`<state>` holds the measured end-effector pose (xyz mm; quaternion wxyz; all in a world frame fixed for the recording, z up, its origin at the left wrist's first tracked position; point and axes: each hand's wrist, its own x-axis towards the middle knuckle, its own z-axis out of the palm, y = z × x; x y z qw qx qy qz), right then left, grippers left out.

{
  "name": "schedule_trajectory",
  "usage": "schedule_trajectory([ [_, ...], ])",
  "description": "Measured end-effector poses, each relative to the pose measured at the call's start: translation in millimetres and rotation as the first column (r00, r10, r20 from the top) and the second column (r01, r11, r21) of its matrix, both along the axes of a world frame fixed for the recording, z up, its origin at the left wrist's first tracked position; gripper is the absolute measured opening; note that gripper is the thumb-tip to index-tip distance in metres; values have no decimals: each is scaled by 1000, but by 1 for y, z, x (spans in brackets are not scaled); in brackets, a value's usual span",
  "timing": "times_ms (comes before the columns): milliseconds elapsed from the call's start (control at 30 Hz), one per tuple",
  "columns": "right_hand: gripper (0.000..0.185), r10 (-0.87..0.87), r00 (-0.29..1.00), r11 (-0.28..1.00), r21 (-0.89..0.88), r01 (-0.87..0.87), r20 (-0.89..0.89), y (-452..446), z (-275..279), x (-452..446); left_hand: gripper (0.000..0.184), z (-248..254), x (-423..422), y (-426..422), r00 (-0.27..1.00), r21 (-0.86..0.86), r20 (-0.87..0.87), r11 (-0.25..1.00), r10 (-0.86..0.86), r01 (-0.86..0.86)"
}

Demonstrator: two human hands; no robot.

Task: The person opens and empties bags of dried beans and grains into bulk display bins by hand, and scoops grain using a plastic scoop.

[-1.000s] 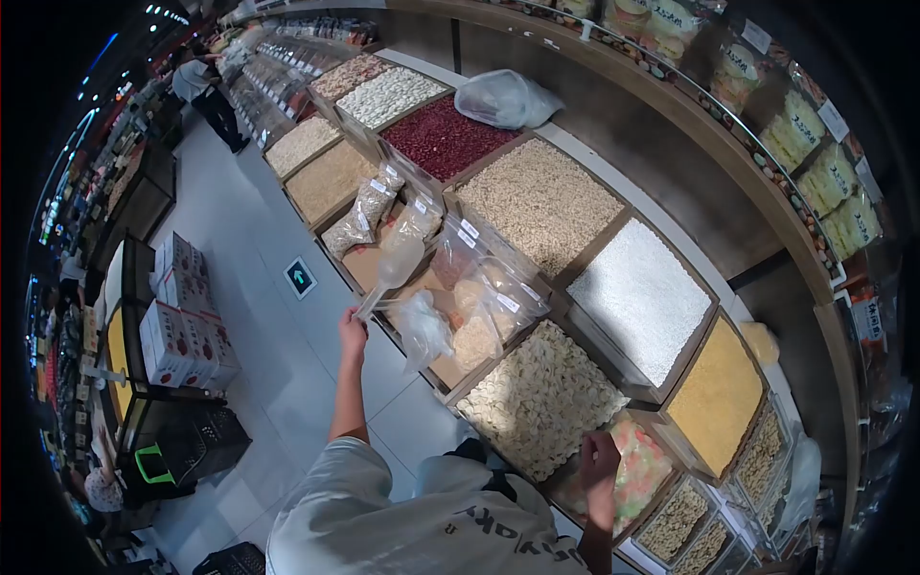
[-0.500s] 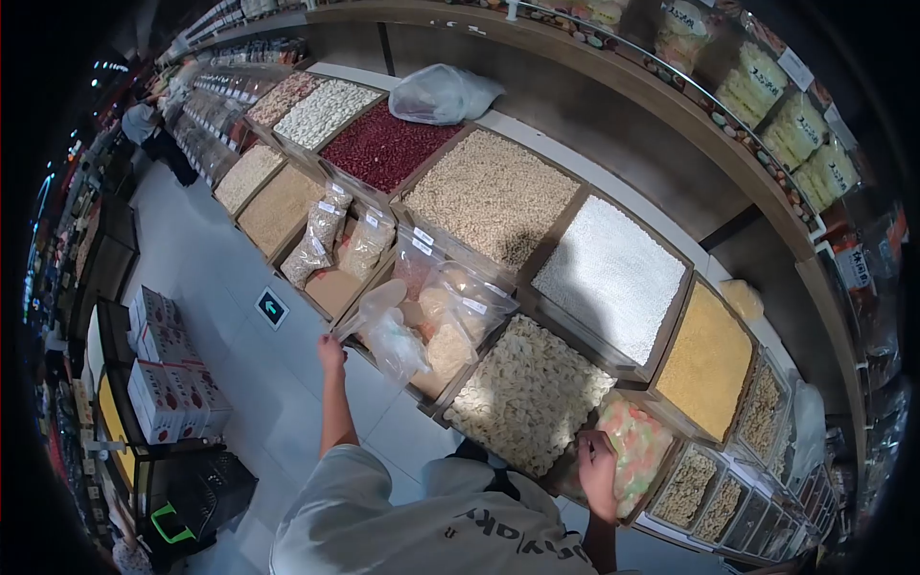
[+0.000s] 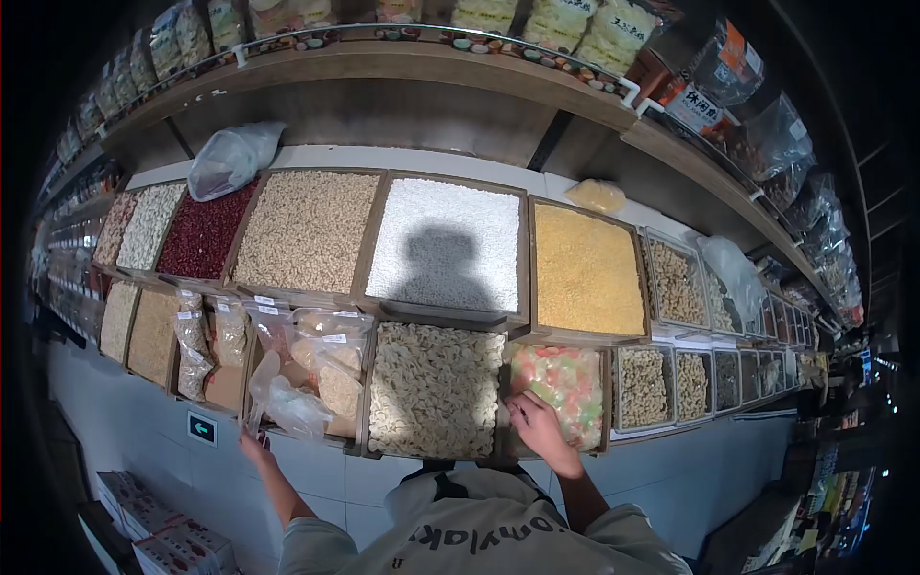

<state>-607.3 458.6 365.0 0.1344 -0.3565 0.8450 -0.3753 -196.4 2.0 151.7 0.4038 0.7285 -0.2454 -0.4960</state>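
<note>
My left hand (image 3: 255,448) is closed around the handle of a translucent plastic scoop (image 3: 264,379), at the front of a compartment of bagged goods. The scoop's head rests against a crumpled clear bag (image 3: 297,410) there. My right hand (image 3: 540,427) hangs with curled fingers over the front left part of a compartment of pink, green and white pieces (image 3: 565,379); whether the fingers hold anything is hidden. To its left lies a wooden bin of pale dried slices (image 3: 436,383), partly in my shadow.
Behind stand bins of red beans (image 3: 206,235), beige beans (image 3: 309,225), white grains (image 3: 446,216) and yellow grains (image 3: 586,273). Smaller clear-walled boxes (image 3: 644,383) continue right. A wooden shelf (image 3: 402,72) with packaged goods runs above. Printed cartons (image 3: 182,546) stand on the floor at lower left.
The view has turned right, so the bins sit further left and more level. My left hand still grips the scoop; my right hand stays by the coloured pieces, fingers curled.
</note>
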Motion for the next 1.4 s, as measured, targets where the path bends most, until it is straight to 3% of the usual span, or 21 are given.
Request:
schedule_trajectory([
  [100,11,-15,998,1000,-20,13,-57,7,10,-19,50,8,0,9,999,3,-33,1000,-10,10],
  [167,11,-21,995,999,-32,18,-94,12,19,-41,60,11,3,17,987,4,-146,998,-69,70],
  [200,12,-38,979,998,-50,28,-202,16,24,-56,60,10,6,18,987,3,-146,998,-65,66],
  [233,13,-52,951,997,-69,33,-306,19,30,-73,67,8,10,20,971,2,-231,998,-59,61],
  [267,14,-90,952,996,-39,82,-293,23,39,-91,73,5,16,21,948,0,-313,998,-53,55],
  [400,19,-160,907,987,-51,152,-389,32,70,-176,83,29,4,48,938,-63,-344,998,-31,10],
  [467,19,-158,890,987,-74,140,-427,32,81,-225,87,32,-1,59,928,-127,-358,990,-101,58],
  [567,18,-140,841,990,-82,115,-522,30,76,-310,84,28,-8,77,920,-227,-374,973,-119,33],
  [667,20,-97,796,995,-55,79,-597,28,70,-389,81,34,-22,100,967,-272,-195,957,-161,104],
  [767,27,-100,774,993,-10,120,-625,26,54,-468,77,25,-27,122,992,-227,-95,972,-79,55],
  [833,41,-258,815,945,41,325,-519,20,37,-519,77,21,-36,153,995,-236,-93,972,-32,10],
  [867,63,-265,835,921,132,368,-482,20,19,-556,76,19,-39,170,996,-241,-92,970,-4,-19],
  [900,63,-253,845,927,131,350,-471,17,12,-578,76,16,-42,189,997,-247,-81,968,13,-33],
  [967,79,-329,932,896,262,359,-153,12,-3,-615,74,6,-47,238,997,-161,-71,987,14,-26],
  [1000,89,-330,935,899,259,353,-127,14,-53,-671,74,1,-47,264,998,-114,-54,993,32,-38],
  [1033,89,-316,942,906,257,336,-116,7,-48,-663,74,-5,-44,291,998,-69,-39,996,48,-51],
  [1100,87,-451,848,885,259,386,278,-3,-20,-628,74,-15,-36,346,998,48,0,997,58,-58],
  [1167,85,-439,849,889,282,362,295,-13,-43,-653,73,-20,-26,402,997,189,77,982,16,-31],
  [1300,86,-368,909,902,312,298,197,-28,-82,-688,66,-32,-19,489,983,433,167,889,79,-145],
  [1333,86,-378,905,896,323,304,195,-28,-94,-697,66,-35,-22,501,982,432,171,889,83,-151],
  [1400,83,-404,899,884,324,337,167,-24,-115,-716,62,-41,-30,525,986,506,159,862,-41,-46],
])
